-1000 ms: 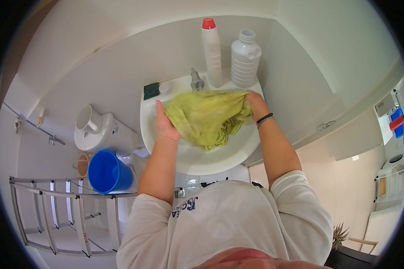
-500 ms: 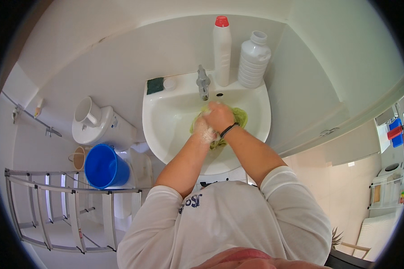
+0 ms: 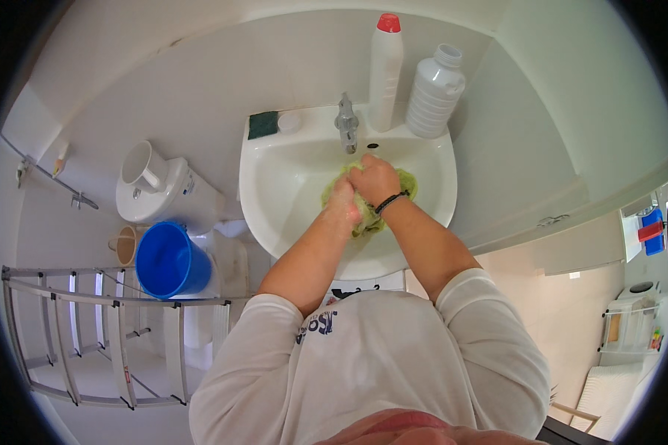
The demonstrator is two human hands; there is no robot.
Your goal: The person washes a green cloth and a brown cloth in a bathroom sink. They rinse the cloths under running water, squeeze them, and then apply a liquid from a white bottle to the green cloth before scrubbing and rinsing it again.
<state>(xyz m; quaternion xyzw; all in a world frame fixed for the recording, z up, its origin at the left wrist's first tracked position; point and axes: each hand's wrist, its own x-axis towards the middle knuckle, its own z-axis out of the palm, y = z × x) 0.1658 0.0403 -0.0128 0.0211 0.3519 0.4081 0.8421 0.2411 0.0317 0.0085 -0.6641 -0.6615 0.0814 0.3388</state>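
In the white washbasin (image 3: 263, 196), both hands meet over a wet, bunched yellow-green cloth (image 3: 407, 185). My right hand (image 3: 375, 179), with a dark band at its wrist, is closed on the cloth from above. Pressed against it, my left hand (image 3: 341, 196) also closes on the cloth, its fingers partly hidden behind the right hand. Pale suds cling to the cloth and hands. Just beyond them stands the metal tap (image 3: 346, 124); whether water runs from it I cannot tell.
A tall white bottle with a red cap (image 3: 386, 74) and a capless white jug (image 3: 434, 93) stand on the basin's back ledge. A dark green scouring pad (image 3: 263, 124) lies at its left. Further left are a blue bucket (image 3: 172, 259), a white mug (image 3: 142, 167) and a metal ladder (image 3: 89, 297).
The hands have shifted slightly against each other on the cloth, and less foam shows on the left wrist. The whole view has tilted a little.
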